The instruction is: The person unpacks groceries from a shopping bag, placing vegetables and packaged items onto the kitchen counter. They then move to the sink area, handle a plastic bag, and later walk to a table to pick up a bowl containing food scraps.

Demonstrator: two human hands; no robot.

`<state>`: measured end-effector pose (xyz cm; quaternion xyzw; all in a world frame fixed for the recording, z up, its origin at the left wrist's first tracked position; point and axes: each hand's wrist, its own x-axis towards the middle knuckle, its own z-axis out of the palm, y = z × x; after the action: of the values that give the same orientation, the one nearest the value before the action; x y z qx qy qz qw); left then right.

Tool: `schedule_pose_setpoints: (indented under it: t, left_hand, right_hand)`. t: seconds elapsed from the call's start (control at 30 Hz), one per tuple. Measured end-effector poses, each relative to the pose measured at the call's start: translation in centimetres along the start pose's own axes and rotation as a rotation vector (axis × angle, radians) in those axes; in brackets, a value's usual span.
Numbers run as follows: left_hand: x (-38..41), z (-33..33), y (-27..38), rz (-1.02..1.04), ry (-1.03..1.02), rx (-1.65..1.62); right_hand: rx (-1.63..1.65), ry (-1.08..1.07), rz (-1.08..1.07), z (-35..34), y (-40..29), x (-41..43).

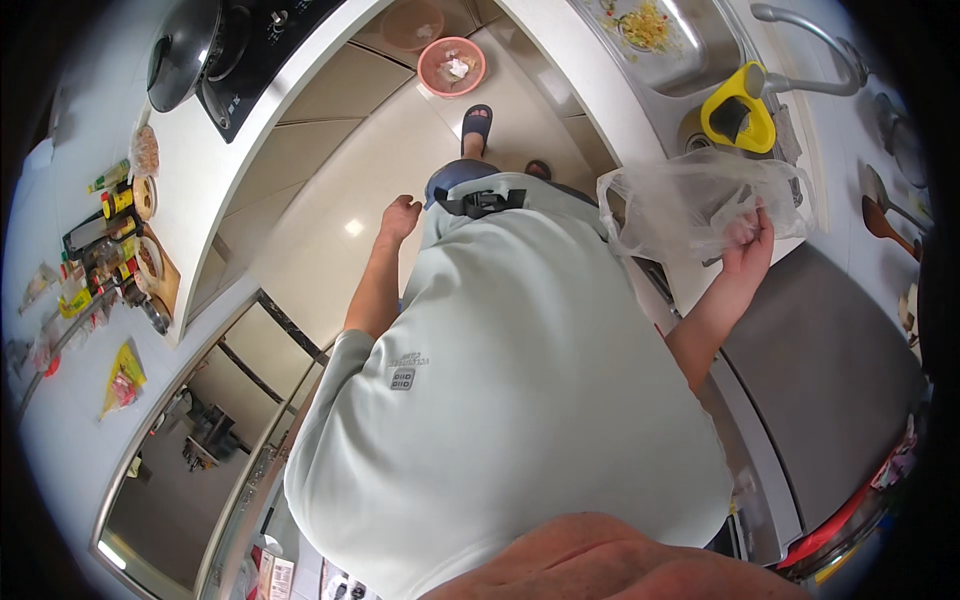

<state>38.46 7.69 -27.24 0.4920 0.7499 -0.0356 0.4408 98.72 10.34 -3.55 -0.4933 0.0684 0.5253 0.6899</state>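
My right hand (746, 231) grips a clear plastic bag (667, 199), which hangs crumpled with its handles spread over the counter edge by the sink. Part of the fingers shows blurred through the film. Hanging by my left hip, my left hand (401, 217) has its fingers curled in and nothing visible in it. Just beyond the bag stands a yellow strainer basket (765, 131) with a dark inside, beside the sink drain. The steel sink (712, 52) holds yellowish food scraps (643, 26).
A grey faucet (817, 82) arches over the sink. On the floor ahead sits a pink basin (452, 67) with white waste. To the left are a black wok (184, 56), a cooktop (262, 45) and several seasoning bottles (112, 247). A grey-topped appliance (825, 375) stands at right.
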Motion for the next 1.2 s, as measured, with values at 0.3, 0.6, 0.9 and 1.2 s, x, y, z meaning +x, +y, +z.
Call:
schedule_pose_setpoints:
  t: [0.3, 0.6, 0.9, 1.2]
  left_hand:
    - [6.6, -10.8, 17.2, 0.370, 0.059, -0.191]
    - [1.0, -9.7, 38.1, 0.920, -0.504, -0.183]
    - [5.0, -7.1, 40.6, 0.583, -0.736, -0.603]
    - [6.0, -7.2, 46.7, 0.234, -0.882, -1.040]
  right_hand:
    - [-0.014, 0.024, -0.030, 7.1, 4.5, 0.4]
    - [-0.165, -0.021, -0.093, 13.9, 9.0, -2.3]
    - [-0.090, 0.211, -0.186, 11.5, 7.9, -4.8]
    - [-0.514, 0.239, 0.088, 5.1, 3.7, -3.8]
